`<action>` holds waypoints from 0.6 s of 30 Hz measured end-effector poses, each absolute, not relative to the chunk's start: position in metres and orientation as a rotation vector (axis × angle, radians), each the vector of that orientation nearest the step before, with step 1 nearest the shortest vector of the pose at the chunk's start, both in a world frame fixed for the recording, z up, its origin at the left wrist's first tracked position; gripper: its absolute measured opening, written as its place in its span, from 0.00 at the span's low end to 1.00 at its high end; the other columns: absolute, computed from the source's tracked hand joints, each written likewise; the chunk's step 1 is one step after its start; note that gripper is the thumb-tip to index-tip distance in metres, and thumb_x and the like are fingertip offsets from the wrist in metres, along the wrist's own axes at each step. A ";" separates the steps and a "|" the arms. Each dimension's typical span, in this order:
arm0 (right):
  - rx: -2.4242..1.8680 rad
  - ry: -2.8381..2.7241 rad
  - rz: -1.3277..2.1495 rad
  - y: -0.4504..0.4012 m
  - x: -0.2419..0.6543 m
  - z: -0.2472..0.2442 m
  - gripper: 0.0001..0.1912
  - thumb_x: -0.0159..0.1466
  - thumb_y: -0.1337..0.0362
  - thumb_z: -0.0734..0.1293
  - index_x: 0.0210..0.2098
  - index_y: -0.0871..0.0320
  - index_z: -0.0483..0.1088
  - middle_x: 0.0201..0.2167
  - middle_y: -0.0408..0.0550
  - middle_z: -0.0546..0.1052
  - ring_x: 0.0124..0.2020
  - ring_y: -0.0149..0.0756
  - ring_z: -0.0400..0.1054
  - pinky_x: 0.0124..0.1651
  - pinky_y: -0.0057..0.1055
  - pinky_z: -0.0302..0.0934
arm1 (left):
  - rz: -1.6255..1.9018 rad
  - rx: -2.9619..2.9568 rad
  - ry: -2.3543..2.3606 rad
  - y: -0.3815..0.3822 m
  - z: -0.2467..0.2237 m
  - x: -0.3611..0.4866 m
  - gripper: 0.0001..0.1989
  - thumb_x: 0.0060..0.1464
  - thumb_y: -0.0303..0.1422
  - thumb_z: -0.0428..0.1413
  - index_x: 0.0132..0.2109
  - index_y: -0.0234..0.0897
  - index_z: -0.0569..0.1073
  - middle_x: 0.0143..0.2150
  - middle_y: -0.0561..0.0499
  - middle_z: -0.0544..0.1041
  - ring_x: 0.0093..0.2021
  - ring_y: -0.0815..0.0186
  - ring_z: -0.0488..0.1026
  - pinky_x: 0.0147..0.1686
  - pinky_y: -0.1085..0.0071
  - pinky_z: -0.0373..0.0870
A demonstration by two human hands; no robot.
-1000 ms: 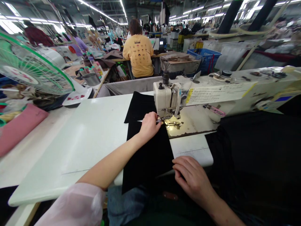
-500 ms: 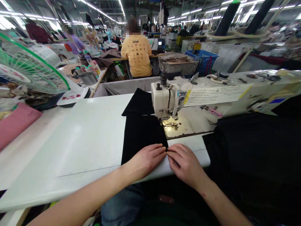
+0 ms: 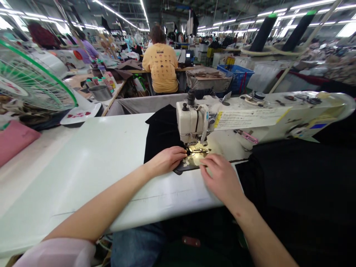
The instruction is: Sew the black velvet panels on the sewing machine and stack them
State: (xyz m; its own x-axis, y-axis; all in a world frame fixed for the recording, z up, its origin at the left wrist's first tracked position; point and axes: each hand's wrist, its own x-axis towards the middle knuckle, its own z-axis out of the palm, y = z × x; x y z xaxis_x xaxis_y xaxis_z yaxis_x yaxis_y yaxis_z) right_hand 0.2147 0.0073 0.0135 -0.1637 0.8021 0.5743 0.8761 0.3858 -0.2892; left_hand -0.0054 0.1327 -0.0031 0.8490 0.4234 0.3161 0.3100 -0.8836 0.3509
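A black fabric piece lies on the white sewing table, its near end under the presser foot of a cream sewing machine. My left hand rests flat on the fabric's near edge, fingertips just left of the foot. My right hand presses on the lit needle plate just right of the foot, fingers bent down onto the cloth edge. Neither hand lifts anything off the table.
A heap of black cloth lies at my right, against the machine. A green-rimmed fan and a pink bundle stand at the left. A person in a yellow shirt sits ahead, with a blue crate to the right.
The black fabric has fed away from me under the foot, leaving the near table bare. Both hands moved forward from the table's front edge to the presser foot.
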 end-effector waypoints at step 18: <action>-2.151 -1.490 -0.065 -0.060 0.400 0.010 0.10 0.51 0.52 0.63 0.27 0.51 0.67 0.24 0.54 0.74 0.25 0.48 0.70 0.30 0.43 0.61 | 0.297 2.821 1.147 0.147 0.003 -0.006 0.19 0.69 0.33 0.46 0.62 0.36 0.71 0.66 0.41 0.70 0.67 0.54 0.66 0.66 0.51 0.64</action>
State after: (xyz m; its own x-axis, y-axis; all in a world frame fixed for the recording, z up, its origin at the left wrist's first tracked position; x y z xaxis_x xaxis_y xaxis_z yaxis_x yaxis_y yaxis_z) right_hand 0.3996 -0.0596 0.0096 0.3942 0.8604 0.3229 0.8852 -0.2611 -0.3850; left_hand -0.0059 0.1471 0.0033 0.7004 0.6982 0.1481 0.6823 -0.7159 0.1483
